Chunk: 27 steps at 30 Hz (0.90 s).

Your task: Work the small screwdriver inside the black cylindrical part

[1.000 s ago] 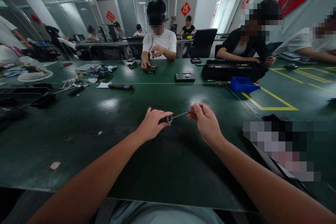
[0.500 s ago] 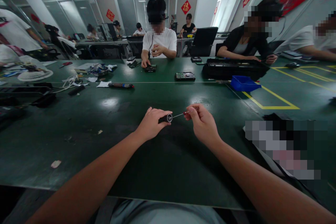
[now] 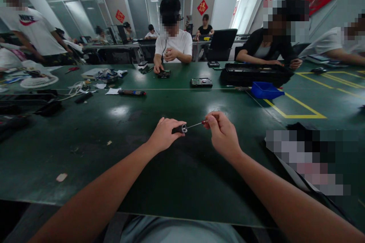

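My left hand (image 3: 164, 134) is closed on a short black cylinder (image 3: 178, 129), thumb below and fingers above. The cylinder lies sideways just over the table, and its open end with a silvery ring faces right. In my right hand (image 3: 224, 131) is a screwdriver (image 3: 194, 125) with a dark red handle, mostly hidden by the fingers. Its thin metal shaft slants down to the left and its tip meets the cylinder's ringed end. Whether the tip sits inside a screw is too small to tell.
Across the green table (image 3: 176, 182) a co-worker in white (image 3: 173, 45) handles a small black device. A hard drive (image 3: 201, 82), a black tray (image 3: 255, 74), a blue bin (image 3: 266, 90) and an electric screwdriver (image 3: 132, 92) lie beyond my hands. A pixelated item lies at right.
The ringed end of the cylinder has tilted slightly, and the right hand has shifted a little right with the screwdriver. At far left a standing person has come further into view.
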### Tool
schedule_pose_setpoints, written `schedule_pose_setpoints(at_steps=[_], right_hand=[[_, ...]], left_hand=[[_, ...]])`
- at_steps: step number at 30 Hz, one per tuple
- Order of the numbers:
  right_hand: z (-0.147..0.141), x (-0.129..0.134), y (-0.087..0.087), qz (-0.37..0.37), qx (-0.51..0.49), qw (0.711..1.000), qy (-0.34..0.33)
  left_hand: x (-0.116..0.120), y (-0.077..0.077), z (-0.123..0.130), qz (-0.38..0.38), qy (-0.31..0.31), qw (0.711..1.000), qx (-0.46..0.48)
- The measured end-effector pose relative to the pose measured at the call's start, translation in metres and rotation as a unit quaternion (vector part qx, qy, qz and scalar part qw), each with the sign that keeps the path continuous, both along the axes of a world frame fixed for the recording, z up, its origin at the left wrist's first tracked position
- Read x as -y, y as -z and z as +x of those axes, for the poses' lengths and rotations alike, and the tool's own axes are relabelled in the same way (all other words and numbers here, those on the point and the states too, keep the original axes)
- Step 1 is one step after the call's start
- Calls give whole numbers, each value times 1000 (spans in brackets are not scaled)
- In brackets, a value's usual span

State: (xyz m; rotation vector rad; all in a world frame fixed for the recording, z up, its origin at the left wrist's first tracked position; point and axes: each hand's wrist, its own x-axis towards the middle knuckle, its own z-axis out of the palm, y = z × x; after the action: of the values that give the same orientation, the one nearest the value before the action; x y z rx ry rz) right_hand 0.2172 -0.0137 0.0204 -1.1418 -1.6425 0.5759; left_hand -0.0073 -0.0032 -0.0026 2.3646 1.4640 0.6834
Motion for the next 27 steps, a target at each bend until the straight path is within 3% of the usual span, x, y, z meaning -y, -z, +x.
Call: schedule_pose_setpoints(at_steps=[8, 14, 17, 23, 25, 27], right_hand=[[3, -3, 1, -2, 38, 999, 20], [4, -2, -2, 2, 23, 999, 27], [4, -3, -1, 5, 17, 999, 29], [6, -4, -2, 15, 11, 999, 33], [7, -4, -2, 18, 11, 999, 34], [7, -4, -3, 20, 12, 999, 33]], left_hand=[[1, -3, 0, -19, 3, 999, 28], [2, -7, -1, -45, -20, 987, 150], [0, -7, 0, -92, -14, 958, 270], [5, -22, 8, -217, -44, 832, 509], [5, -28, 9, -239, -43, 822, 516], [2, -32, 8, -252, -37, 838, 482]])
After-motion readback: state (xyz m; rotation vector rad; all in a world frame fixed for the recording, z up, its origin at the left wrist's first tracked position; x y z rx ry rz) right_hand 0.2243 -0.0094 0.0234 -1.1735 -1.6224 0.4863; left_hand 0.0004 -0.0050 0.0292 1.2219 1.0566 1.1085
